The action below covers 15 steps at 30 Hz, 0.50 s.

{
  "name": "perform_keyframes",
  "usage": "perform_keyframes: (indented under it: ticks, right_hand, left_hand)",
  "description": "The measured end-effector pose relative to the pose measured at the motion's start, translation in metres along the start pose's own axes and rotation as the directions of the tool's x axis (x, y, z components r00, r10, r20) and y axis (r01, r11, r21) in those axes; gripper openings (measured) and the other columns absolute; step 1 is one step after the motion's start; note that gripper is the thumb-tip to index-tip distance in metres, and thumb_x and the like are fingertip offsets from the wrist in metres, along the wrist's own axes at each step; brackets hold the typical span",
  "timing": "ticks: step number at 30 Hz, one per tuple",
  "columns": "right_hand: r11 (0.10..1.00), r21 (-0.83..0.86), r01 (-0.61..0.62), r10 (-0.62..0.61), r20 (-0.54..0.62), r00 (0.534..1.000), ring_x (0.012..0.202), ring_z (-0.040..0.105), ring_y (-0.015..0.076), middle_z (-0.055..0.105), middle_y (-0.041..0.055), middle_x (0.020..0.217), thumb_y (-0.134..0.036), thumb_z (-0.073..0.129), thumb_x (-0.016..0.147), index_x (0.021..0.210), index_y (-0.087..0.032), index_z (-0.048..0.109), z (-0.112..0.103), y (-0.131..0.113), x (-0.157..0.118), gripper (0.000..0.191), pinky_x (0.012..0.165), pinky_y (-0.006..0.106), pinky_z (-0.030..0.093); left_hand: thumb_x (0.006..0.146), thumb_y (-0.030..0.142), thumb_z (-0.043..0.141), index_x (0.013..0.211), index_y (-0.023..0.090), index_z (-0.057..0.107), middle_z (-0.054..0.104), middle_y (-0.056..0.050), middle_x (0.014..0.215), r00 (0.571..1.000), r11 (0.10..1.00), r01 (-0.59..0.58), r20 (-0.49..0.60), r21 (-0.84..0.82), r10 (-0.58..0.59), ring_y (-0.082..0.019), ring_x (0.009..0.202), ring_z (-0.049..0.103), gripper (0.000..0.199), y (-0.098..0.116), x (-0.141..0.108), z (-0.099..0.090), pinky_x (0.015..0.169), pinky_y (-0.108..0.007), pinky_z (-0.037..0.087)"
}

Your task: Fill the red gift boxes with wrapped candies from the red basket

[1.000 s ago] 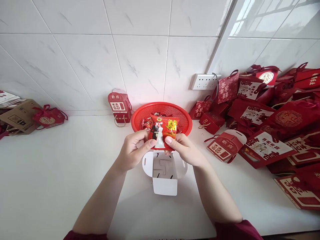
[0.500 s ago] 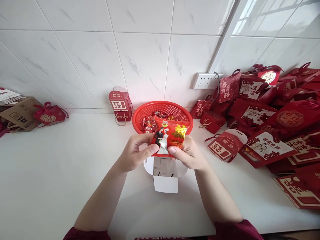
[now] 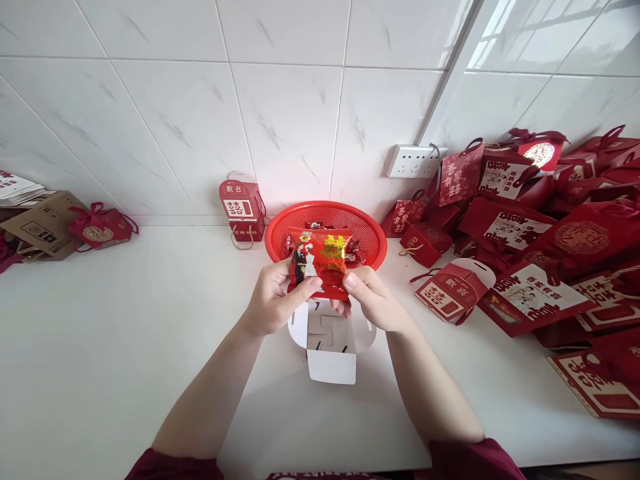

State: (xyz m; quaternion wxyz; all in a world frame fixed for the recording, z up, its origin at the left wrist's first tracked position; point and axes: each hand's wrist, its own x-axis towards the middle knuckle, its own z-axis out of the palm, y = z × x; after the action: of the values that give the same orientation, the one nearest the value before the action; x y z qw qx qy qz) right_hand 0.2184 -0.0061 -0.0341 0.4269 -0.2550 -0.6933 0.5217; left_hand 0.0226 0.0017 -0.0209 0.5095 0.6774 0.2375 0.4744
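Between both hands is a shiny red snack packet [image 3: 323,261] printed with a wedding couple and gold lettering. My left hand [image 3: 277,297] grips its left side, thumb across the lower front. At the lower right corner, my right hand [image 3: 367,297] pinches the packet between thumb and fingers. Just below sits an open gift box [image 3: 331,367], its white flaps spread and its inside showing no contents that I can make out. Behind the packet, a red plastic basket [image 3: 280,223] holds small wrapped sweets [image 3: 354,253], partly hidden by the packet.
An upright red gift box [image 3: 241,210] stands left of the basket by the tiled wall. Many red gift boxes [image 3: 520,227] are piled on the right, below a power strip [image 3: 415,162]. At far left lie a brown carton [image 3: 47,227] and a small red box [image 3: 103,228].
The packet has shifted left and slightly turned, so more of its gold lettering shows. My right hand has moved a little left along with it. The open box stays put.
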Motion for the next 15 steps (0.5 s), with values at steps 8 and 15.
perform_keyframes:
  ticks: [8,15]
  right_hand:
    - [0.995,-0.087,0.04,-0.036,0.039,0.999,0.059,0.051,0.0113,0.062,0.0018,0.076,-0.046,0.055,0.097,0.075,-0.02,0.06,0.006,-0.004,0.003,0.034,0.052,0.024,0.044]
    - [0.987,-0.108,0.119,-0.108,0.098,0.989,0.071,0.058,0.014,0.067,0.0027,0.08,-0.042,0.047,0.102,0.087,-0.021,0.072,0.006,-0.013,0.003,0.036,0.061,0.025,0.043]
  left_hand:
    - [0.089,0.035,0.069,0.081,0.016,0.064,0.063,-0.002,0.073,0.98,0.98,0.185,0.089,-0.07,-0.178,-0.013,0.065,0.064,0.021,-0.003,0.005,-0.003,0.053,-0.021,0.053]
    - [0.092,0.043,0.063,0.072,0.015,0.062,0.057,-0.001,0.062,0.948,0.977,0.211,0.253,-0.041,-0.194,-0.011,0.054,0.055,0.034,0.003,0.006,-0.007,0.051,-0.024,0.047]
